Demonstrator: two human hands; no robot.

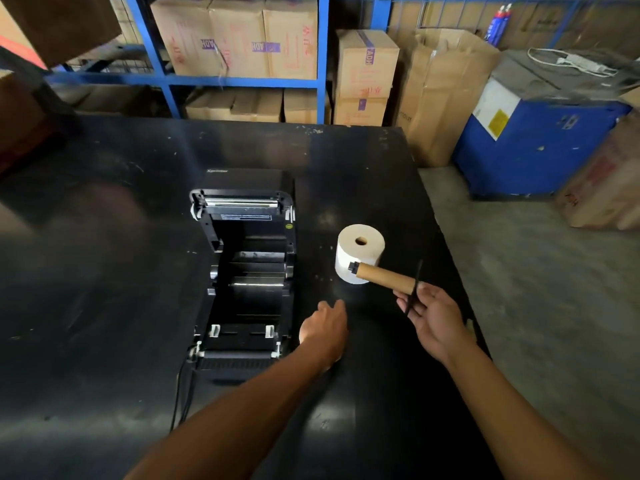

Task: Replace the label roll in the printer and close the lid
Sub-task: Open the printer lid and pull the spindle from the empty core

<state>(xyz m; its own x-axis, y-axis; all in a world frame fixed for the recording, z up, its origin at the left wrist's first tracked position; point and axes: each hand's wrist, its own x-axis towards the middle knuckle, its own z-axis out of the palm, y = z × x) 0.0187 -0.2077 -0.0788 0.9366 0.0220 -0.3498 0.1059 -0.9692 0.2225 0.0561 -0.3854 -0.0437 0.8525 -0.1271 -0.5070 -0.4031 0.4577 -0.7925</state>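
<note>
Nearest the camera, two bare forearms reach over the dark, scuffed tabletop (104, 306). The left hand (325, 327) hovers just right of the black label printer (242, 278), fingers loosely extended and holding nothing; its fingertips blur against the dark surface. The right hand (433, 320), further right of the printer, pinches a thin black flat piece (414, 289) at the end of a brown cardboard core tube (384, 277); whether that piece is a flange on a spindle cannot be told. A small black tip (353, 266) sticks out of the tube's far end, in front of the white label roll.

The printer's lid (242, 202) stands open, hinged away from the camera, and its inner bay is dark, with details hard to read. A black cable (180, 393) leaves its near left corner.

The full white label roll (358, 251) stands on end on the tabletop, right of the printer.

Beyond the printer, cardboard boxes (239, 36) fill blue metal shelving (323, 57), partly cut off at the top.
</note>
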